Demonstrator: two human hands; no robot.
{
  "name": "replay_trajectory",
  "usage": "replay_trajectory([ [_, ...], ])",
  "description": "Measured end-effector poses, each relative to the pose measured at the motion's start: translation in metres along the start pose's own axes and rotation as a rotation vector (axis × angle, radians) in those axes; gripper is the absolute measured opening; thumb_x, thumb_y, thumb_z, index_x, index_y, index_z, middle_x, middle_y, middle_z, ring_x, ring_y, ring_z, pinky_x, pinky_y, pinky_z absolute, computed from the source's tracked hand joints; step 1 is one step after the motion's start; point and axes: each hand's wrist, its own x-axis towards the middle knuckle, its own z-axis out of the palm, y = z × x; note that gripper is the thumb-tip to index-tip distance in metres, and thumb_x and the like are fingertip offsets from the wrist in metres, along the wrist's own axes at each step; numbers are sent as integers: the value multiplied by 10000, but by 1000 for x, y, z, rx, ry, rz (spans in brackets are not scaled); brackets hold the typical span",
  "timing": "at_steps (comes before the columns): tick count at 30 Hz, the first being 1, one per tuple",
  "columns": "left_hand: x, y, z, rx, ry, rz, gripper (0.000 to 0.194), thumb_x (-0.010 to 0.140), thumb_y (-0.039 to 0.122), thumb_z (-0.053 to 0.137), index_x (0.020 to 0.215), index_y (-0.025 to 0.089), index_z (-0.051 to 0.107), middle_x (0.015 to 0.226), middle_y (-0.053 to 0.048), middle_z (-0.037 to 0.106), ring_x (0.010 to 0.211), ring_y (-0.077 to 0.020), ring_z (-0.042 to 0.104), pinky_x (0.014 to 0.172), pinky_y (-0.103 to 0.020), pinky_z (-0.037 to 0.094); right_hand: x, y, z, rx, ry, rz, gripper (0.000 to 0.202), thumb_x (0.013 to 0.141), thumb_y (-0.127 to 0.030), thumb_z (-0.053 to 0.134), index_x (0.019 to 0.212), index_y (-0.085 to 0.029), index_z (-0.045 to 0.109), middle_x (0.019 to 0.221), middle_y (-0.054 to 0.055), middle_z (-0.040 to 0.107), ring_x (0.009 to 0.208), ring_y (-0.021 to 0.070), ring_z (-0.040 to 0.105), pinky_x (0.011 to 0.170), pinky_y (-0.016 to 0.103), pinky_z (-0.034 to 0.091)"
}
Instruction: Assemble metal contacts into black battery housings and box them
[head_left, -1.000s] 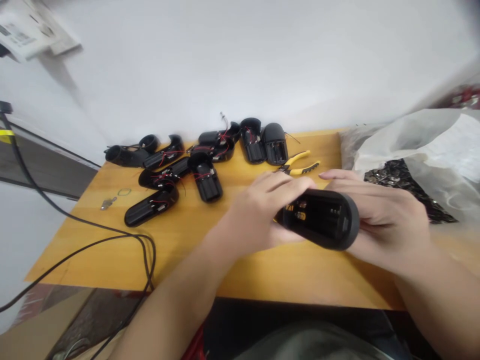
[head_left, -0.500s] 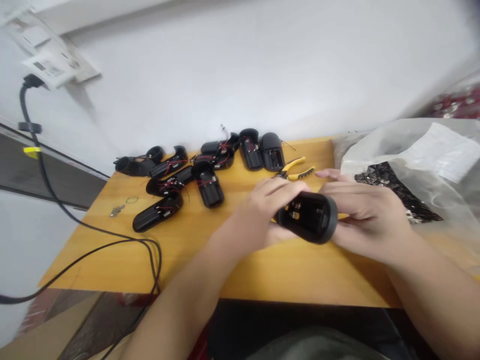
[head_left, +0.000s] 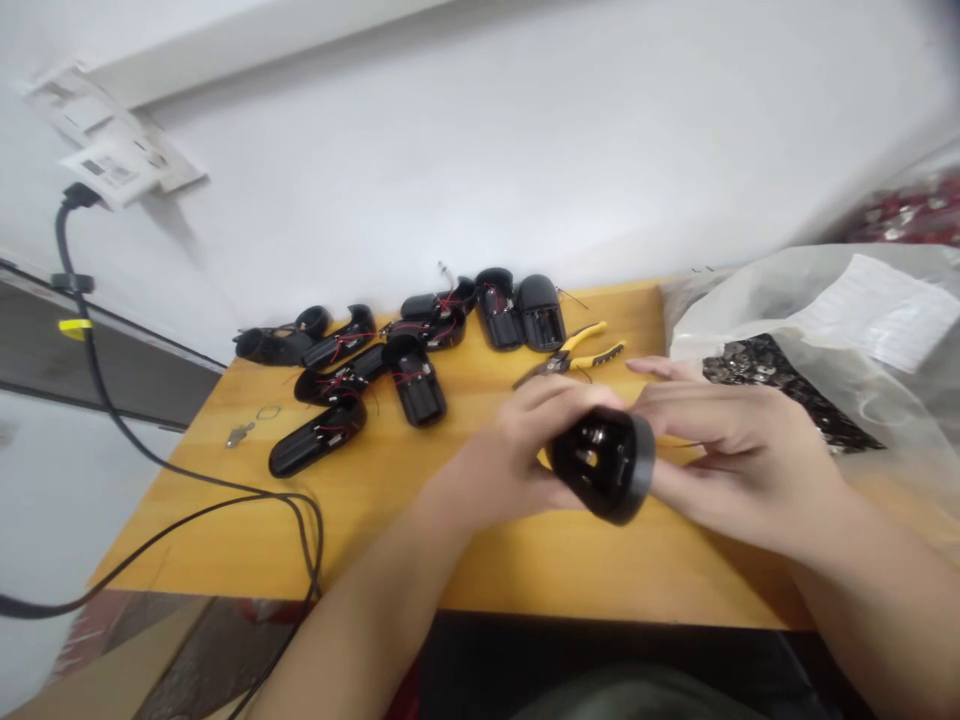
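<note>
Left hand (head_left: 514,455): fingers curled over the glossy black, rounded plastic housing (head_left: 600,465), thumb low at its side; grip likely steadies it, open face toward the wearer, presumably to keep the interior visible. Right hand (head_left: 757,450): fingers bent, thumb near the rim; tips partly hidden, cannot tell whether they pinch anything. From the held housing: yellow-handled pliers (head_left: 596,355) at 12 o'clock, probably for easy reach; translucent plastic bag (head_left: 694,320) with dark metal pieces (head_left: 757,365), 2 o'clock; red-wired black housings (head_left: 319,435), 9 to 11 o'clock, grouped apart, perhaps freeing working room.
</note>
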Motion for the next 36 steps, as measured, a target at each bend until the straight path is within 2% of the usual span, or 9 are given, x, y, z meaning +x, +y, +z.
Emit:
replay_trajectory([
  [3,1,3,4,-13,48,83,558,860,300,871,1340,181,613,1282,-125,687,1224,-222,679,1099,-347,562,-2,-4,0,186,23,36,192,888,-83,712,786,-241,670,708,-62,686,656,137,618,849,372,519],
  [6,1,4,6,9,81,147,551,887,293,846,1371,186,606,1297,-132,689,1220,-216,683,1090,-341,573,-2,-7,1,244,66,29,210,881,-71,705,776,-253,694,751,-41,733,743,174,693,789,366,520],
  [10,-2,1,5,67,120,155,622,866,366,867,1404,195,607,1242,-125,698,1162,-222,701,1045,-351,601,2,-11,6,279,97,162,168,879,-104,720,761,-222,706,733,-25,726,645,134,653,634,279,514],
  [15,-5,-7,5,206,182,176,625,851,330,865,1404,185,613,1252,-124,701,1147,-216,706,1026,-336,612,7,-9,8,411,82,384,139,887,-245,812,803,-197,713,717,-11,698,620,128,604,569,244,479],
  [20,-5,-8,10,193,256,171,607,806,309,891,1340,174,635,1191,-112,720,1106,-206,722,996,-321,620,-1,0,16,315,202,482,356,842,-414,870,1061,-203,684,1003,54,709,854,194,614,726,313,512],
  [25,0,0,22,40,311,156,559,802,385,868,1282,209,643,1120,-83,738,1045,-220,745,937,-363,654,-3,6,19,524,71,616,716,791,-577,903,1321,-220,580,1194,97,664,1041,257,630,825,374,559],
  [28,3,3,25,-27,344,210,561,798,405,849,1281,221,634,1123,-85,731,1032,-235,746,929,-417,673,0,7,19,667,-33,703,873,699,-646,945,1330,-198,540,1204,113,663,1082,280,641,866,400,577],
  [32,4,4,19,98,355,217,539,761,306,878,1236,196,648,1120,-84,708,1034,-209,723,955,-368,652,1,8,21,599,13,653,791,754,-642,915,1320,-212,567,1305,132,651,1148,291,650,956,445,573],
  [36,2,2,13,277,370,208,555,766,331,877,1252,199,645,1102,-79,689,1005,-200,689,914,-349,630,-2,6,23,372,242,322,473,871,-399,870,1256,-267,629,1352,107,644,1352,316,581,1138,517,489],
])
